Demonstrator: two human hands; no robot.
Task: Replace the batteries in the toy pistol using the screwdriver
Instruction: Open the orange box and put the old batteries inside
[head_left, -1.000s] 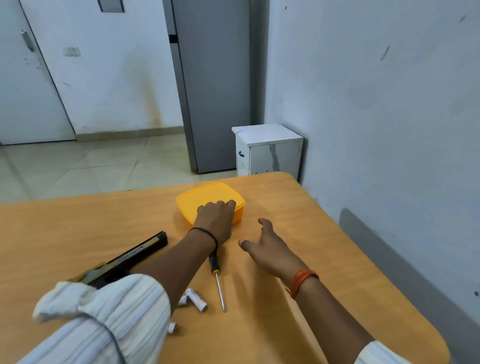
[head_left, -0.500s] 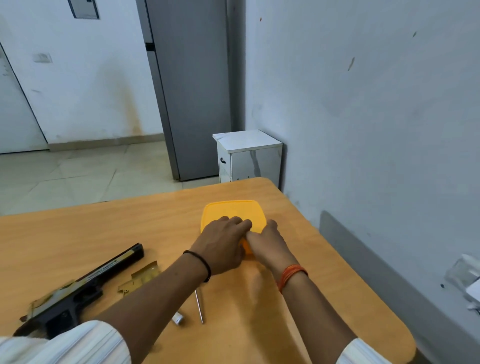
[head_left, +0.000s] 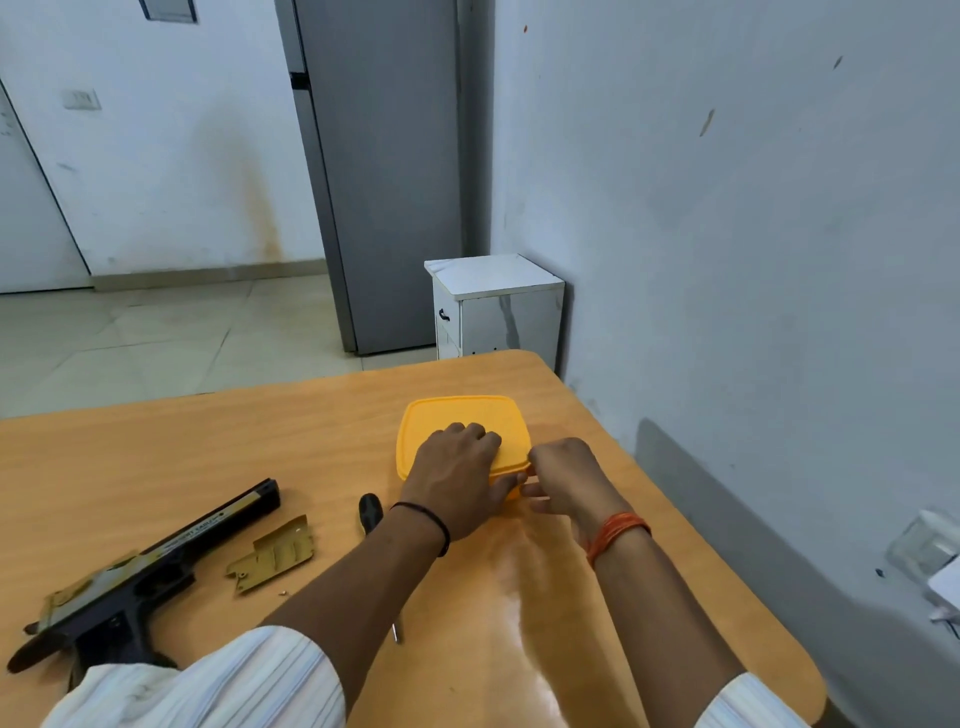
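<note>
Both hands are now at the yellow box (head_left: 462, 415), which sits at the far right of the tabletop (head_left: 208, 457). A second ago only the left hand (head_left: 457, 478) was on it, while the right hand (head_left: 569, 475) lay flat and open on the wood beside it. The right hand has since closed in on the box's near right corner.

Hands: the left hand lies over the lid with curled fingers and the thumb against the near edge, holding the box down. The right hand pinches at the lid's corner rim; the exact contact is partly blurred.

Task items: the pistol (head_left: 140, 571) lies at the left of the tabletop, well apart from both hands. Its gold cover (head_left: 272, 553) lies detached just beside it, with a small screw (head_left: 283, 591) near. The screwdriver (head_left: 371, 512) lies between the cover and the box, its shaft mostly hidden under the left forearm. No batteries are visible at present.

Judgement: with the compartment open and the tool set down, the step in hand appears to be prising the lid off the box, probably to reach fresh batteries. The box's contents cannot be seen. Fitting cells and refastening the cover remain outstanding.
</note>
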